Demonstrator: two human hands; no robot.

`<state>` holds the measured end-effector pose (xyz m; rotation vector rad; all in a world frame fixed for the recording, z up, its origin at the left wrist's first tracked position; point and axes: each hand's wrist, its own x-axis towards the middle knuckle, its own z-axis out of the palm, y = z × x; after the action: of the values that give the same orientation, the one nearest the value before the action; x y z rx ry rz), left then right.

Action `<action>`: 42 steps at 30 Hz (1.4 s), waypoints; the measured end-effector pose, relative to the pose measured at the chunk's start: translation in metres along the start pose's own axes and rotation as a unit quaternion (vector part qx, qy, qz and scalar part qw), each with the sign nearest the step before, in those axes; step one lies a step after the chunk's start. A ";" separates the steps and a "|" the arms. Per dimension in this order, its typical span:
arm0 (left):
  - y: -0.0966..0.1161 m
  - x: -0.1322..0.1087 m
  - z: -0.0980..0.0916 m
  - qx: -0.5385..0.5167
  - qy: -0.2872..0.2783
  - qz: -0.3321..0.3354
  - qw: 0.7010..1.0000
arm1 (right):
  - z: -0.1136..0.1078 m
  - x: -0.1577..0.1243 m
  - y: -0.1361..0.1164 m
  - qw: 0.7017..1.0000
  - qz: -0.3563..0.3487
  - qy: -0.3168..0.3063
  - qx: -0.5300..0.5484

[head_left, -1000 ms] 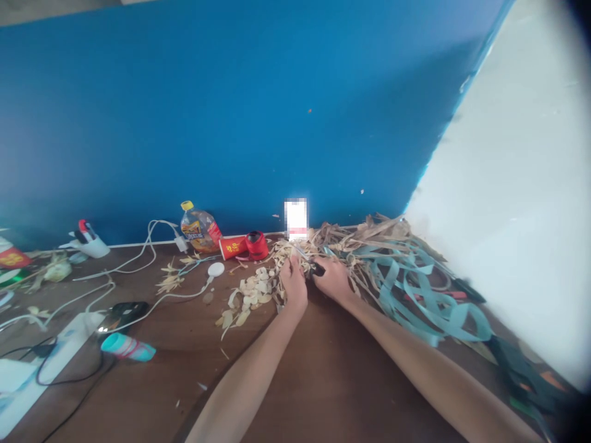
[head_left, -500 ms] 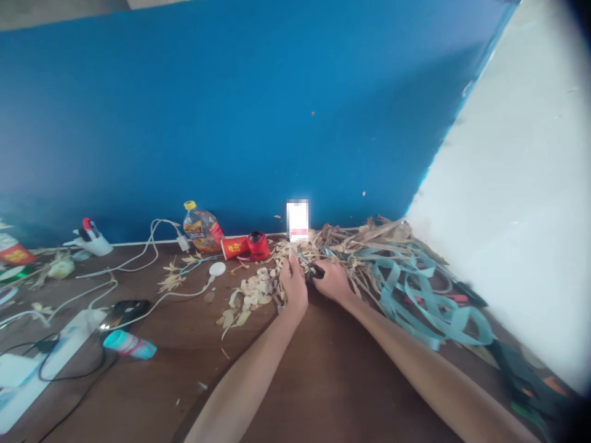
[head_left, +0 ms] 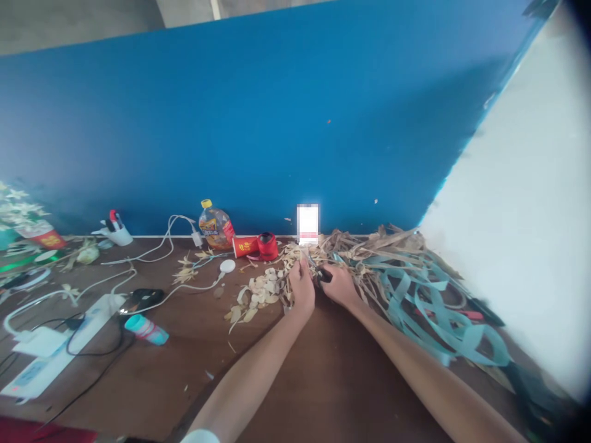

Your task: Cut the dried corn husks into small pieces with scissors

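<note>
My right hand [head_left: 340, 285] is wrapped round the black handles of a pair of scissors [head_left: 324, 275]. The blades point up and left toward the other hand. My left hand [head_left: 302, 288] is closed, thumb up, pinching a pale dried husk piece [head_left: 303, 253] at the fingertips. Its exact shape is too small to tell. Cut pale petal-shaped pieces [head_left: 262, 289] lie in a loose heap left of and behind my hands. Long dry brown husks [head_left: 364, 246] are piled behind and to the right.
Loops of light-blue ribbon [head_left: 434, 311] spread over the right side. Near the wall are a lit phone-like screen [head_left: 308, 224], a red tape roll [head_left: 267, 246], a red cup [head_left: 244, 247] and a bottle [head_left: 215, 227]. Leftward lie cables, a power strip [head_left: 60, 347] and a turquoise roll [head_left: 146, 329].
The view has shifted, so everything appears farther right and more shows at the left. The right hand still holds the scissors, the left its husk piece, both in nearly the same place.
</note>
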<state>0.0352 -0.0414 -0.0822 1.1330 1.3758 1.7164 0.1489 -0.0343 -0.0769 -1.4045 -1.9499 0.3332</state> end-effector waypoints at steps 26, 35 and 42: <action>0.003 -0.002 0.002 -0.018 0.002 0.007 1.000 | 0.000 0.003 0.004 0.998 -0.034 -0.019 0.050; 0.003 -0.003 0.003 -0.057 -0.011 -0.017 0.998 | -0.004 0.003 0.002 0.998 -0.050 -0.030 0.022; 0.005 -0.003 0.002 -0.060 -0.016 -0.013 0.998 | -0.006 0.001 0.002 0.997 -0.081 -0.021 -0.008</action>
<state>0.0384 -0.0447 -0.0778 1.0668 1.2463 1.7305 0.1541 -0.0334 -0.0731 -1.2491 -2.0885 0.2747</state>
